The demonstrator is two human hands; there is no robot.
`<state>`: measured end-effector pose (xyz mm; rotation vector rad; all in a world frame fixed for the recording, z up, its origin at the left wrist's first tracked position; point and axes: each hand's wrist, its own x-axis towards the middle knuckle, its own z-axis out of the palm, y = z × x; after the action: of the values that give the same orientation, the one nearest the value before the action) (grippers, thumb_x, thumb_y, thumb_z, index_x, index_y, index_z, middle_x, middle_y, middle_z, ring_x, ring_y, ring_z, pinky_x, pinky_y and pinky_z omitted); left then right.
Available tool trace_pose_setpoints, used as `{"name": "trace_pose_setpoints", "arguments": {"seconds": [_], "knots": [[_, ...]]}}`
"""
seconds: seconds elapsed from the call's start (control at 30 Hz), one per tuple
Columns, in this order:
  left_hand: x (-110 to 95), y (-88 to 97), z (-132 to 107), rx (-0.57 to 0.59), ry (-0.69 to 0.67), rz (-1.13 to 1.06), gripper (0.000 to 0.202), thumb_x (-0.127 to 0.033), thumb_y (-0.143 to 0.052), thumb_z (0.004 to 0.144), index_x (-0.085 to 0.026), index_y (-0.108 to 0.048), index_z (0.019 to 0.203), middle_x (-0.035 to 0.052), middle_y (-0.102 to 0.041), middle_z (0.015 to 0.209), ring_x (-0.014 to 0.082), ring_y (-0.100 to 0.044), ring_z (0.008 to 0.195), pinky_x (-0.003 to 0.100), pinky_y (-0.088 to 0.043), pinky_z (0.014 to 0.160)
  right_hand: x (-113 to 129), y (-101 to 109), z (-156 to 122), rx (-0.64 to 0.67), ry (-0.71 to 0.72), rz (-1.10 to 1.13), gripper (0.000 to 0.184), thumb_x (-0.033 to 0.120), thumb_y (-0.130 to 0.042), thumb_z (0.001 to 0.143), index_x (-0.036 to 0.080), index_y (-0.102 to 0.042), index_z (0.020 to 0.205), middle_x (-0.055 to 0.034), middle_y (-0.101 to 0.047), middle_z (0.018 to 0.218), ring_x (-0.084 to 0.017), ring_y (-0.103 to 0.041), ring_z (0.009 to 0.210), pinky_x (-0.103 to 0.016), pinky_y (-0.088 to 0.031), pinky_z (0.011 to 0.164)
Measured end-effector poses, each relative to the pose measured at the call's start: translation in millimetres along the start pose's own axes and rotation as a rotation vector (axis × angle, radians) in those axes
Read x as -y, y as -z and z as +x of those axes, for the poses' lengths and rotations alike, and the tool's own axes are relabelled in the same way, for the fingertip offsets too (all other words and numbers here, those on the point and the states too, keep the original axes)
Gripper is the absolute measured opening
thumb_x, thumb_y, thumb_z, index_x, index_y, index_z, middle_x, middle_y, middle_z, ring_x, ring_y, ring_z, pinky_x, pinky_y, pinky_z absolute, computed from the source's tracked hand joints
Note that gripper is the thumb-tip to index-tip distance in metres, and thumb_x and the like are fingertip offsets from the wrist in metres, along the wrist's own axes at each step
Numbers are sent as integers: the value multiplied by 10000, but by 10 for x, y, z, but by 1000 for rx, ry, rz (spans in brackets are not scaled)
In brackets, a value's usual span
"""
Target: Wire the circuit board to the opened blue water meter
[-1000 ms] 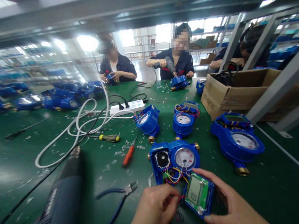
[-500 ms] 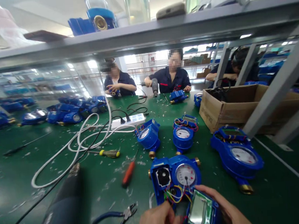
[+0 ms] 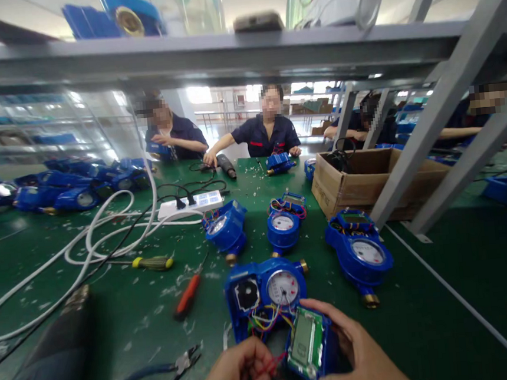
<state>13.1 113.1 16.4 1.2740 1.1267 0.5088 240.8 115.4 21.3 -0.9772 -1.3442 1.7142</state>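
My right hand (image 3: pixel 351 347) grips a blue display module (image 3: pixel 309 345) whose LCD and green circuit board face up toward me. Pinched in the fingers of my left hand (image 3: pixel 240 368) are thin red wires (image 3: pixel 273 363), which run to the module's left side. Just beyond both hands lies an opened blue water meter (image 3: pixel 266 289) with a round white dial and a black part in its square housing. Yellow, white and red wires (image 3: pixel 269 319) hang between this meter and the module. The far ends of the red wires are hidden below my left fingers.
Pliers (image 3: pixel 175 368), a red screwdriver (image 3: pixel 187 296), a yellow screwdriver (image 3: pixel 153 263) and a heat gun (image 3: pixel 51 361) lie to the left. More water meters (image 3: pixel 360 251) stand beyond, with a power strip (image 3: pixel 190 205) and a cardboard box (image 3: pixel 337 188). Co-workers (image 3: pixel 266 130) sit opposite.
My left hand has drawn back from the meter's wires and now holds red wires. The module is tilted more toward me. My view has turned right. A co-worker opposite has lowered a heat gun.
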Motion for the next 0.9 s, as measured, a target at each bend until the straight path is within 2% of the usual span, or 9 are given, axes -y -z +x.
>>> {"name": "trace_pose_setpoints", "arguments": {"seconds": [0.13,0.27,0.4,0.53,0.7,0.9], "knots": [[-187,-44,-126,-9,2,-102,350,-452,-652,656,-153,-473,686,-48,-429,596,80,-340,557,198,-252,513,38,-38,-34,3,7,55,788,138,-768,613,233,-387,1295,-83,-564,1220,-246,-549,1101,-393,-406,974],[-179,-30,-154,20,-18,-227,274,-381,-619,733,-153,-467,737,10,-542,716,114,-455,666,223,-328,609,39,-37,-31,-15,-18,12,779,130,-771,621,235,-390,1293,-83,-549,1233,-241,-538,1110,-390,-402,979],[-158,-7,-157,32,-11,-211,213,-327,-584,769,-133,-498,752,8,-548,686,116,-473,660,235,-342,630,-7,5,-25,-33,4,3,801,151,-784,614,254,-384,1301,-75,-537,1250,-245,-525,1126,-388,-404,980],[-127,18,-137,-4,-19,-204,200,-316,-578,763,-124,-521,766,-6,-533,664,104,-456,629,220,-327,598,-16,32,-22,-36,10,0,796,150,-784,614,250,-391,1299,-76,-535,1256,-249,-513,1144,-391,-401,986],[-77,48,-126,12,-5,-214,192,-308,-561,787,-118,-549,815,-10,-530,679,93,-435,623,210,-303,578,-8,38,-34,-51,17,-17,804,159,-785,610,238,-387,1305,-86,-525,1269,-256,-501,1158,-404,-390,995],[-127,32,-166,15,1,-236,209,-333,-536,809,-128,-538,851,-20,-498,698,94,-410,632,207,-297,575,4,35,-29,-64,24,-43,801,176,-776,621,216,-375,1313,-101,-525,1265,-261,-503,1157,-423,-377,1004]]}}
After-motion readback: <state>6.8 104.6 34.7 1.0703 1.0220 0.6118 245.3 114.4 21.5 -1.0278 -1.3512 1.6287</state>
